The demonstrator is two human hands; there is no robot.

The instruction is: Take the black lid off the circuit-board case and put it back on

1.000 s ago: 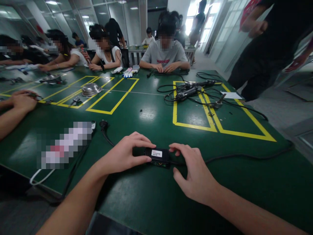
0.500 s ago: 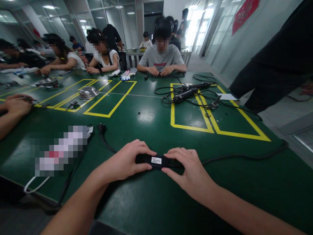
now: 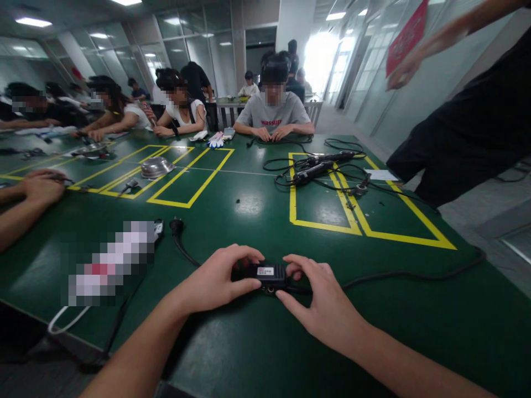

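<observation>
Before me on the green table, a small black inline cord box (image 3: 274, 275) with a white label sits along a black cable (image 3: 394, 275). Its ribbed top is tilted up, and a coppery metal bit shows beneath its near edge. My left hand (image 3: 226, 273) pinches the box's left end between thumb and fingers. Around the right end curves my right hand (image 3: 319, 284), thumb and fingers apart, with a gap to the box. The cable's plug (image 3: 177, 225) lies beyond my left hand.
A power strip (image 3: 118, 257), blurred out, lies at left. Black corded tools (image 3: 317, 168) rest by yellow tape at far right. A metal bowl (image 3: 156, 167) stands far left. Another person's hands (image 3: 43, 185) work at the left edge; a person (image 3: 452, 132) stands at right.
The box's top has tilted up, exposing metal beneath its near edge. My right hand's fingers have come off its right end. At right, a standing person's arm has come into view.
</observation>
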